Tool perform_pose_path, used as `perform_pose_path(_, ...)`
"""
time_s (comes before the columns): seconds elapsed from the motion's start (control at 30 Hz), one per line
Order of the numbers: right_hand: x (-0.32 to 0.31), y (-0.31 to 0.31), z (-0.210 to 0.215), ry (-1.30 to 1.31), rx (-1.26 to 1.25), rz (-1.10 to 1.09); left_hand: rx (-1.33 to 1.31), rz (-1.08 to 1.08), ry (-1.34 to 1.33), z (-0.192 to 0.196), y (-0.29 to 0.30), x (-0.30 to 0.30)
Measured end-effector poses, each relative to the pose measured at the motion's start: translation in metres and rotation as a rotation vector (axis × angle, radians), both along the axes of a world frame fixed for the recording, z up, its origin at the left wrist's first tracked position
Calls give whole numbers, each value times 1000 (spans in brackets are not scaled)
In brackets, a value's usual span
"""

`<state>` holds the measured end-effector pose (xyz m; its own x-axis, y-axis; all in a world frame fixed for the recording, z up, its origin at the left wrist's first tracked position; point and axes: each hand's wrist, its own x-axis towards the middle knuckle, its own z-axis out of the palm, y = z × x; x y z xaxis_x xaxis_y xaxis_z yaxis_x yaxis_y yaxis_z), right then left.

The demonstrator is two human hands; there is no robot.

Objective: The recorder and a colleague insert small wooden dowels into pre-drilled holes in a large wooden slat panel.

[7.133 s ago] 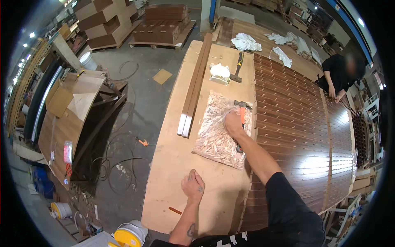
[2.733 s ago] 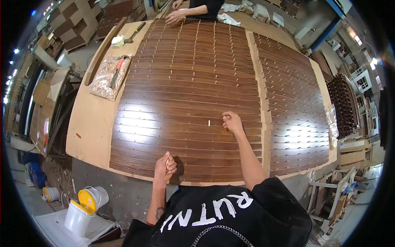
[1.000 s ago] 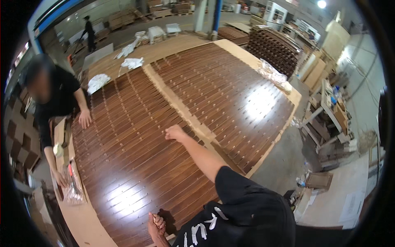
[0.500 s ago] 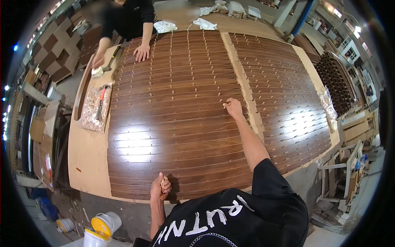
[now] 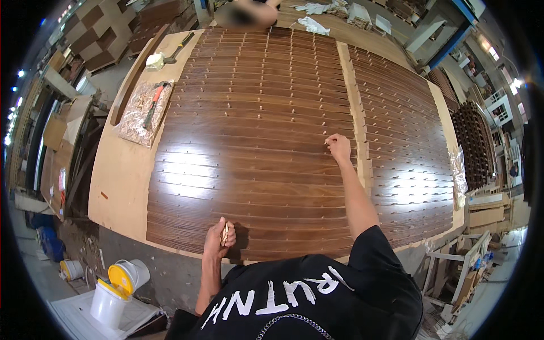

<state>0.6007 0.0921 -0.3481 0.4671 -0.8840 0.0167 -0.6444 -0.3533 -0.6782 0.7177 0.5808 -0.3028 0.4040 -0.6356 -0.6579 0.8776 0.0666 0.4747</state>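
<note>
Close to the near edge of a bed of dark brown wood planks (image 5: 266, 161), my left hand (image 5: 213, 241) is closed round several small pale wooden dowels (image 5: 225, 233). My right arm reaches across the planks. The fingers of my right hand (image 5: 341, 148) pinch a wooden dowel (image 5: 327, 141) low over a plank, near the right end of the left section; whether its tip is in a hole I cannot tell. Beyond that hand, rows of dowels (image 5: 261, 90) stand upright in the planks. Nearer planks show small holes.
A clear bag of dowels (image 5: 133, 122) lies on the pale board at left, with an orange-handled hammer (image 5: 154, 105) on it. Another hammer (image 5: 180, 48) lies beyond. A second plank section (image 5: 396, 141) extends right. A co-worker (image 5: 258, 14) is at the far edge. White buckets (image 5: 107, 306) stand lower left.
The whole view has shifted. The co-worker has moved right from the far left corner, their hands gone from the board. My right hand stays at about the same place on the planks, still pinching.
</note>
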Motion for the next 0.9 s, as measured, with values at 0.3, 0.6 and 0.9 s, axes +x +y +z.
perform_pose_path(0.3, 17, 15, 31, 567, -262, 108, -113, -184, -91, 24, -43, 5)
perform_pose_path(0.6, 9, 252, 87, -265, 844, 679, -127, -194, 126, 22, -79, -6)
perform_pose_path(0.9, -5, 192, 44, -170, 304, 218, 159, -202, -19, 7, -93, -15)
